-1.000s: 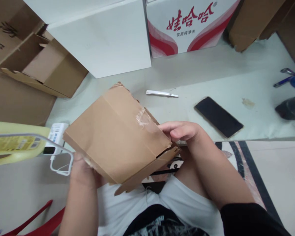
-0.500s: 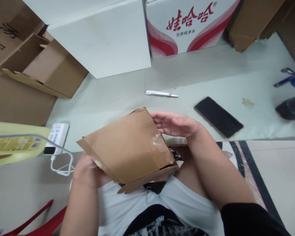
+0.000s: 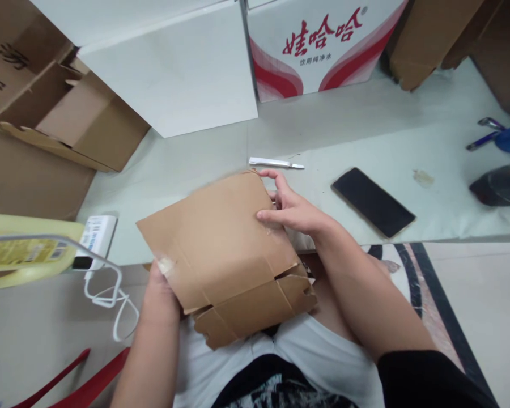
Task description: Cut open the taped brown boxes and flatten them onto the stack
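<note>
Right hand [image 3: 287,207] at the right edge of a brown cardboard piece [image 3: 225,238]: thumb laid on its upper face, index fingertip at the far corner, other fingers along the edge and partly hidden; it reads as closed on the board. Left hand [image 3: 164,289] at the lower left edge, fingers out of sight under the cardboard; cannot tell how far they close.

Cardboard sits over the lap, tilted, its far part overlapping the edge of a pale green covered surface [image 3: 306,130]. Creased flap bends down along the near side, slits at the fold; a whitish torn patch by the left hand.

Just beyond the far corner, a slim white tool [image 3: 276,163] lies flat. Dark phone [image 3: 373,202] to the right of it, well apart from the right hand. White box [image 3: 170,73] and red-and-white carton [image 3: 323,51] stand side by side at the back. Open brown box [image 3: 76,113] to the left; nearer, a yellow container [image 3: 29,249] beside a white block [image 3: 98,238] with a cable.
</note>
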Motion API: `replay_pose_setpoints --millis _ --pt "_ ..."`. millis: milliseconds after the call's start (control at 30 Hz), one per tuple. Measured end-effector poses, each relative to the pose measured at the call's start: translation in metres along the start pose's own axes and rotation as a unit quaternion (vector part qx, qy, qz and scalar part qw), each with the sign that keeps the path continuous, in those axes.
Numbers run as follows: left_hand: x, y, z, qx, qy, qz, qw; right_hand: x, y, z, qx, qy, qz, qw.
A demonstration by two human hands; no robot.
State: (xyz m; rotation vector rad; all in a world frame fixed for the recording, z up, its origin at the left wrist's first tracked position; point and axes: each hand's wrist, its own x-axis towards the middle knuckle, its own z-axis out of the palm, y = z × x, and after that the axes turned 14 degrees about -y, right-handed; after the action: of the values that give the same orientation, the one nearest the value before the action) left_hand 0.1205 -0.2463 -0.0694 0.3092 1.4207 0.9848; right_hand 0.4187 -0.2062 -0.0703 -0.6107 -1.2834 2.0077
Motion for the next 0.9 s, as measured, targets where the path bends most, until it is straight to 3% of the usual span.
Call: replay_pose_setpoints --millis 100,233,300,467,600,667,733,900 --pt "0.001 0.007 0.003 -0.003 -0.025 -0.005 1.000 0.003 0.000 -0.001 -0.013 0.038 0.001 0.999" --pt "0.009 0.009 0.004 0.021 -0.108 0.099 0.989 0.008 0.005 -0.006 -0.106 0.132 -0.006 0.986" --pt "0.014 0.007 0.006 0.054 -0.131 0.115 0.983 0.010 0.007 -0.008 -0.134 0.161 -0.010 0.978" --pt "0.026 0.007 0.009 0.022 -0.129 0.170 0.977 0.004 -0.003 -0.008 -0.035 0.144 0.010 0.989" --pt "0.039 0.018 0.014 -0.065 -0.092 0.205 0.972 -0.008 -0.014 -0.006 0.104 0.020 -0.081 0.991" --pt "0.045 0.021 0.021 -0.095 -0.085 0.204 0.971 -0.010 -0.013 -0.006 0.124 -0.029 -0.110 0.986" --pt "0.049 0.020 0.029 -0.094 -0.090 0.210 0.969 -0.010 -0.008 -0.006 0.091 -0.026 -0.100 0.991" --pt "0.054 0.010 0.048 -0.078 -0.111 0.217 0.967 -0.008 0.003 -0.009 -0.013 0.069 -0.012 0.997"
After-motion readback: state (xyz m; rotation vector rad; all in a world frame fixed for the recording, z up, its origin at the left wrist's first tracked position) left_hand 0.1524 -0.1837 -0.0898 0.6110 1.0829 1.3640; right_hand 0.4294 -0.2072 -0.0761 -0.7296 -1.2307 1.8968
